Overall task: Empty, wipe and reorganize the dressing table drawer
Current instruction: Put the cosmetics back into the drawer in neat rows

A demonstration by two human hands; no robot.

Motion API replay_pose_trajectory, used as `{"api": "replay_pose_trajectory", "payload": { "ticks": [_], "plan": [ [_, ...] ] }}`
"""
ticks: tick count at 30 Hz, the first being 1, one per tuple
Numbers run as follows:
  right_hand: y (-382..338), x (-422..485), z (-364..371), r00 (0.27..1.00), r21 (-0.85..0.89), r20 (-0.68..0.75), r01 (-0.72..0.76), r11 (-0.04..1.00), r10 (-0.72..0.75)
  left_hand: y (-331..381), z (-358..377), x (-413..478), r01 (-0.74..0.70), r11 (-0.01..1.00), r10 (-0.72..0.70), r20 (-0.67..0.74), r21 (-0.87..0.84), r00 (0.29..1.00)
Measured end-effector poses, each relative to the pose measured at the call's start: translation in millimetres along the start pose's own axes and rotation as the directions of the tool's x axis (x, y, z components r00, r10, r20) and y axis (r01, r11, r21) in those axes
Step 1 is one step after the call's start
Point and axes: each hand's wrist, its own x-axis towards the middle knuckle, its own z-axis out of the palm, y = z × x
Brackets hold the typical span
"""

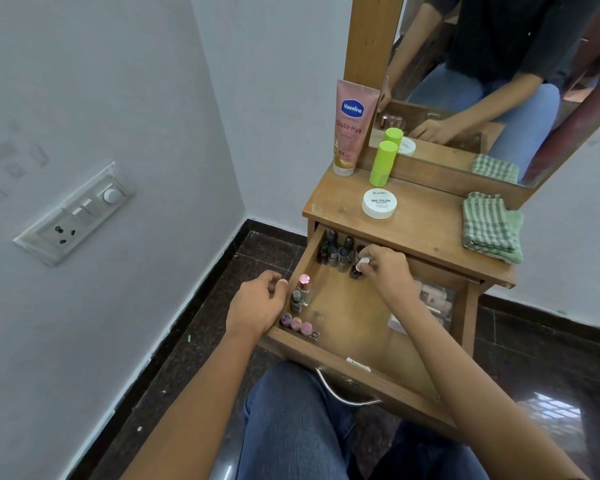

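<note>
plainly, the wooden drawer (347,306) of the dressing table stood pulled out toward the person's knees. the right hand (387,268) reached to the back of it, thumb and fingertips pinched narrowly round the white cap of a small dark bottle (356,271) that stood upright on the drawer floor. just left of that bottle, a cluster of dark bottles (336,252) stood against the back wall. the left hand (257,304) rested at the outside of the drawer's left wall, its fingers loosely curled and holding nothing, the thumb touching the rim. inside that wall stood a pink-capped bottle (304,284) with a grey-capped bottle (297,301) just in front of it, and three pink-topped bottles (296,322) sat in a row in the front left corner. on the table top (430,233) were a pink lotion tube (352,128) leaning upright on the mirror frame, a green bottle (382,163) beside it, a white jar (379,203) nearer the edge, and a folded green checked cloth (492,226) well apart on the right.
</note>
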Motion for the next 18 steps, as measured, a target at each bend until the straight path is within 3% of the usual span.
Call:
{"api": "replay_pose_trajectory", "payload": {
  "ticks": [18],
  "plan": [
    [-12, 5, 17, 0.997, -0.222, -0.035, 0.062, 0.973, -0.072, 1, 0, 0, -0.01, 1.0, 0.01, -0.006, 0.013, 1.0]
  ]
}}
